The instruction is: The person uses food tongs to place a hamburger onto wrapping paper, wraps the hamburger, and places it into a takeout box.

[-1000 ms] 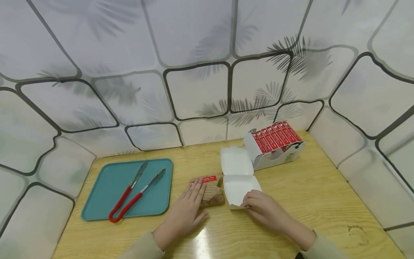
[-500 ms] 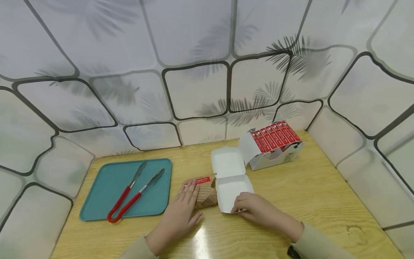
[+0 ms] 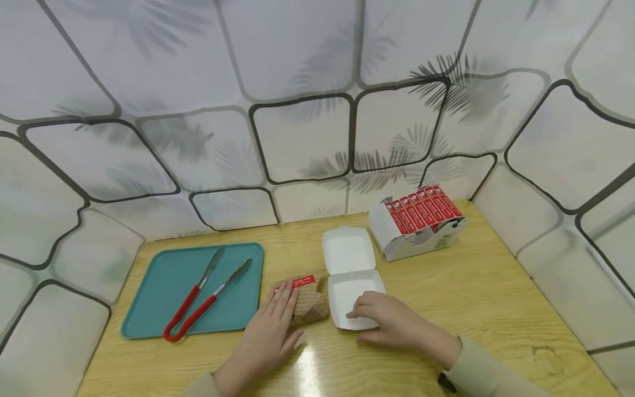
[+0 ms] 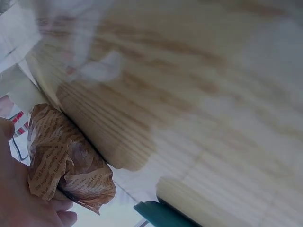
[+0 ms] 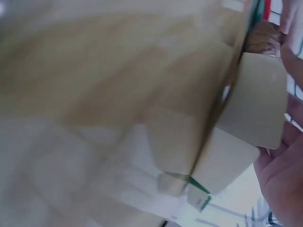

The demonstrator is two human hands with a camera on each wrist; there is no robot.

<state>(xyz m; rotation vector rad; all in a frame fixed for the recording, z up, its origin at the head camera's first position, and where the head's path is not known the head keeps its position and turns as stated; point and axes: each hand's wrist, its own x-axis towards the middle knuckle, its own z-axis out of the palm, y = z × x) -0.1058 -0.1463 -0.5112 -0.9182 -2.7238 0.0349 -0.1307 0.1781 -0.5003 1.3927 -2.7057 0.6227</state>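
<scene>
We have open surface (image 3: pixel 476 298) right of the white box (image 3: pixel 353 275). On our left the tray (image 3: pixel 149 309) with tongs (image 3: pixel 205 298) blocks passage; the red-packet carton (image 3: pixel 421 223) crowds the back.

We see a teal tray (image 3: pixel 163 286) at nine o'clock bearing red-handled tongs (image 3: pixel 198 303), a brown printed wrapper (image 3: pixel 310 303) (red label), a white box (image 3: pixel 349 270) on pale woodgrain.
</scene>
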